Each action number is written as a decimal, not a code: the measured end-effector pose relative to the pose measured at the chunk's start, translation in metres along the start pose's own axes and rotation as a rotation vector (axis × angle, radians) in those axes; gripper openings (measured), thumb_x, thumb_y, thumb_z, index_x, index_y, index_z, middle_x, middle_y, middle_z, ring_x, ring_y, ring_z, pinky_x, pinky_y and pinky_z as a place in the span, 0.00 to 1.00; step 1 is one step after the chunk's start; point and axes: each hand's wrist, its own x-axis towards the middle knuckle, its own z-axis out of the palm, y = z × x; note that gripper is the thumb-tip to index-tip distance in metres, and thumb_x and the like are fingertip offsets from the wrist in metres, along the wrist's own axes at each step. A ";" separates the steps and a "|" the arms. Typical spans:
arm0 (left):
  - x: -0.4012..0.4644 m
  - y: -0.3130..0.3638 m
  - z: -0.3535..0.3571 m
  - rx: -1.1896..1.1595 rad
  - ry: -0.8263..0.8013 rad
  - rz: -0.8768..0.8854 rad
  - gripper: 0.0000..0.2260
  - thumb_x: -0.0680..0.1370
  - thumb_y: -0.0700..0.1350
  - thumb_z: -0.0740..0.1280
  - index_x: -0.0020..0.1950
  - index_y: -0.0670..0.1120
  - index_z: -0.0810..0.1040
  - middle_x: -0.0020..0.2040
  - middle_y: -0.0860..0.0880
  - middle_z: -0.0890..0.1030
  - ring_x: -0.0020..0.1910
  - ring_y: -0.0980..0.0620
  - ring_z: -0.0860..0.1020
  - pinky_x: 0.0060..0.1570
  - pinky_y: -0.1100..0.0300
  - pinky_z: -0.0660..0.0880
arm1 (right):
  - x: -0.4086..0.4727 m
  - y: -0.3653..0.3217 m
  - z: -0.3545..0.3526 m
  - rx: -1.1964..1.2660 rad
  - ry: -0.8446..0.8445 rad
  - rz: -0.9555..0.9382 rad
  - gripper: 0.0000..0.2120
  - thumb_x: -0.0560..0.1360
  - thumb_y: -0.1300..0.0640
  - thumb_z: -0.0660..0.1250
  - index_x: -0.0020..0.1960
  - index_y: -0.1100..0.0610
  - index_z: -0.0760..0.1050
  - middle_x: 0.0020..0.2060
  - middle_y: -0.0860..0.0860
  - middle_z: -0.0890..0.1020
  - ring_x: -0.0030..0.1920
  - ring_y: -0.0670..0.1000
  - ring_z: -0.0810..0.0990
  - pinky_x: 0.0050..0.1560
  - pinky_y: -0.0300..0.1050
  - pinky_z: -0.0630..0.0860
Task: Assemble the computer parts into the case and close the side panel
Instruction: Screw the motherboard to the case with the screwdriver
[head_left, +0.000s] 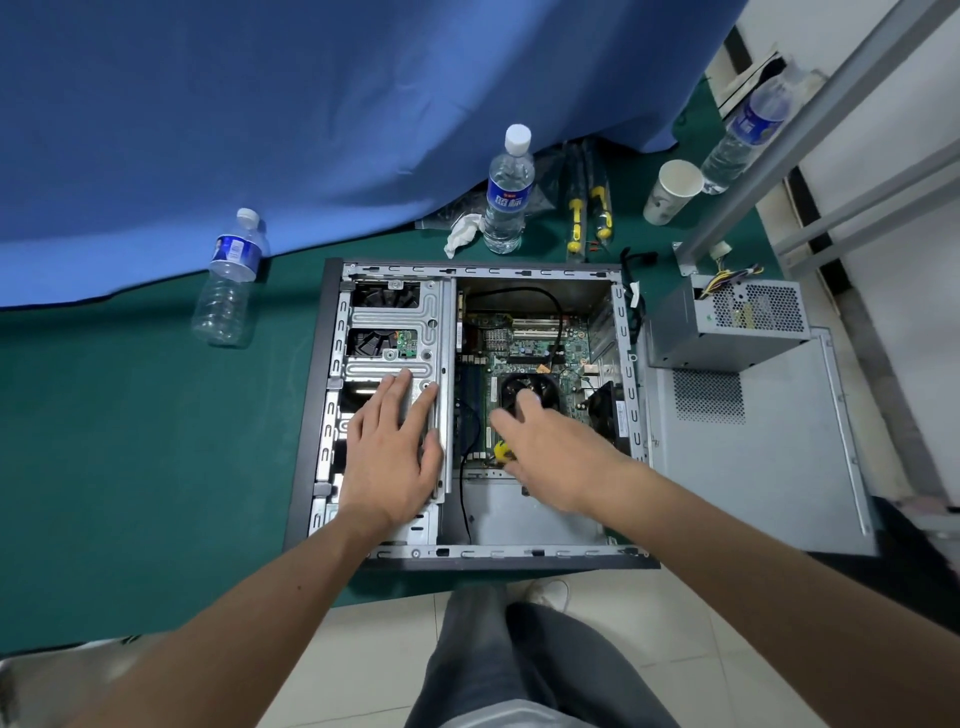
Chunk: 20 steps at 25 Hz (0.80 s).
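Metal drive cage (395, 332) under flat left hand (389, 452).

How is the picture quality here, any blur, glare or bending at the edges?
Head view: even, soft light, no harsh glare; the case is sharp, the right hand slightly motion-blurred; the left hand is clearer; wide-angle bending curves the table edge and the metal frame.

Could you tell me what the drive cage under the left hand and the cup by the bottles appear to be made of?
The drive cage looks like bare stamped sheet metal: dull silver, with pressed ribs and punched holes. The cup appears to be paper: matte white wall, thin rolled rim, faint print on its side. The left hand rests flat on the cage.
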 end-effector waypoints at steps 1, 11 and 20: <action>-0.001 0.000 0.000 0.001 -0.001 0.001 0.24 0.81 0.53 0.53 0.78 0.52 0.62 0.79 0.46 0.58 0.78 0.49 0.51 0.73 0.49 0.51 | -0.001 -0.001 0.003 0.003 0.004 -0.013 0.14 0.76 0.67 0.64 0.56 0.55 0.64 0.48 0.55 0.66 0.33 0.52 0.74 0.32 0.51 0.78; -0.001 0.001 -0.002 0.023 -0.002 0.004 0.24 0.81 0.53 0.53 0.78 0.52 0.62 0.79 0.46 0.58 0.79 0.49 0.51 0.74 0.49 0.52 | -0.005 -0.013 0.021 -0.127 0.097 0.177 0.17 0.83 0.46 0.54 0.59 0.58 0.71 0.52 0.57 0.76 0.35 0.56 0.79 0.30 0.46 0.69; 0.000 0.000 -0.001 0.021 -0.006 0.005 0.25 0.81 0.53 0.52 0.78 0.52 0.61 0.80 0.47 0.57 0.79 0.49 0.49 0.74 0.50 0.50 | -0.001 -0.025 0.005 -0.167 0.083 0.092 0.06 0.80 0.60 0.62 0.57 0.59 0.72 0.49 0.57 0.78 0.42 0.57 0.81 0.34 0.46 0.70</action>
